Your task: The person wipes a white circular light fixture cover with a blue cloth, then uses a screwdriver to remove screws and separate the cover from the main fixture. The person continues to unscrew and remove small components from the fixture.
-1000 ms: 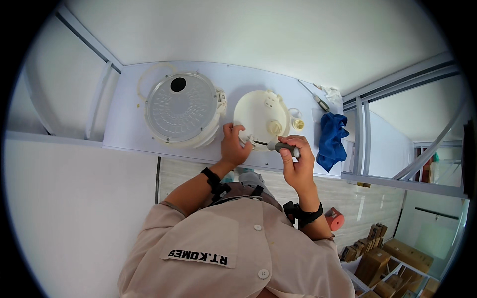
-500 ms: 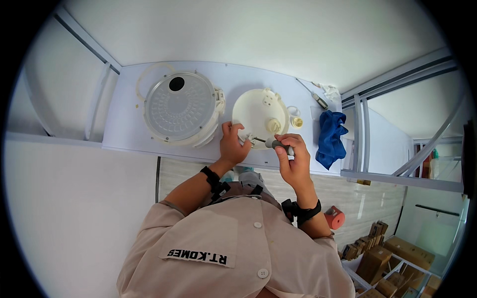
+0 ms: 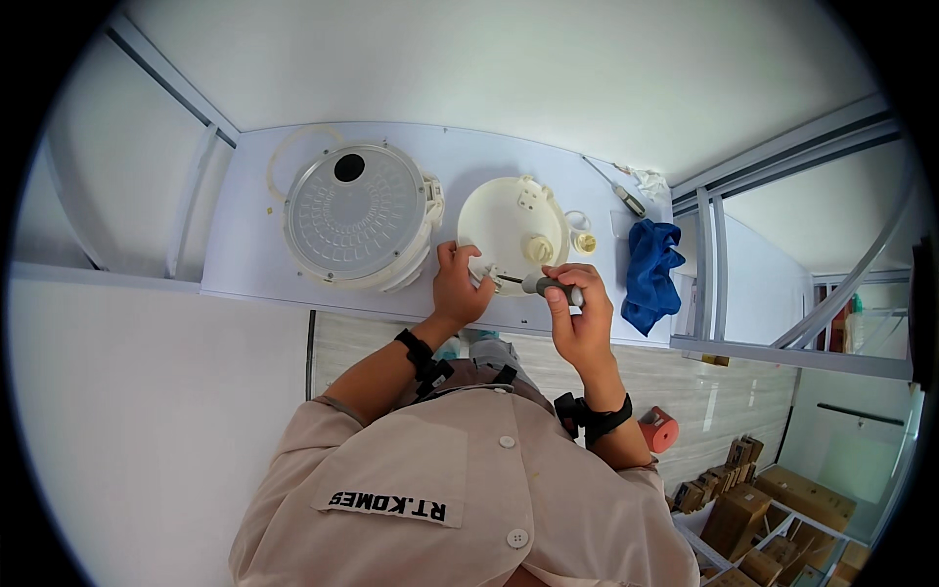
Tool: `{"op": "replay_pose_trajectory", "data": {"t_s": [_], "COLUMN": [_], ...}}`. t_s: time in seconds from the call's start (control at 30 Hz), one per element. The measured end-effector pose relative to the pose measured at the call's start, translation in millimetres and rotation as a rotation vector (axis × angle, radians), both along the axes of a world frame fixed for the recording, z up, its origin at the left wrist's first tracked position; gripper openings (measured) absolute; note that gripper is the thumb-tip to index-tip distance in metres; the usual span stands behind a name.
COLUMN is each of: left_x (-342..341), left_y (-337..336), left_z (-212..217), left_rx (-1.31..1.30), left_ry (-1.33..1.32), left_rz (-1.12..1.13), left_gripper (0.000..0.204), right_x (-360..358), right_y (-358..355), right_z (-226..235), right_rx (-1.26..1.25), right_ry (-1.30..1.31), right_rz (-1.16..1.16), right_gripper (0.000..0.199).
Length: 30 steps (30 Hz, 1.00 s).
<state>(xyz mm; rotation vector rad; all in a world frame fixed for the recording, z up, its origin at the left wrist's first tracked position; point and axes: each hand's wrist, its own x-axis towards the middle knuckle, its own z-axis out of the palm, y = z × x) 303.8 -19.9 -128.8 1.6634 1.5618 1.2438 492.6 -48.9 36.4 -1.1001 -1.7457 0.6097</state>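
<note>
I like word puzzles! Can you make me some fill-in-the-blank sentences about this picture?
1. The right hand holds a ____ with a grey handle.
2. The cloth at the table's right end is ____ in colour.
3. The left hand touches the smaller cream ____.
4. The big round lid lies to the ____ of the disc.

Missing words: screwdriver; blue; disc; left

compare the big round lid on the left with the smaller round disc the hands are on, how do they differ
The ribbed grey lid is larger, with a dark hole near its rim; the cream disc is smaller and smooth, with a knob. The lid lies untouched; the left hand steadies the disc while the right hand holds a screwdriver to it. Both are round and lie flat on the white table.
</note>
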Motion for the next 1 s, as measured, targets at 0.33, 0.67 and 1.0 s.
{"op": "replay_pose_trajectory", "data": {"t_s": [0.33, 0.67, 1.0], "left_x": [0, 3, 2], "left_y": [0, 1, 1], "left_z": [0, 0, -5], "left_rx": [-0.012, 0.031, 0.041], "left_ry": [0.013, -0.016, -0.003], "left_rz": [0.007, 0.052, 0.033], "left_gripper": [0.048, 0.048, 0.050], "right_x": [-13, -20, -21], "right_y": [3, 12, 11], "right_z": [60, 55, 63], "right_rx": [-0.239, -0.015, 0.035], "right_ry": [-0.526, -0.599, -0.764], "right_rz": [-0.191, -0.092, 0.082], "right_gripper": [0.029, 0.024, 0.019]}}
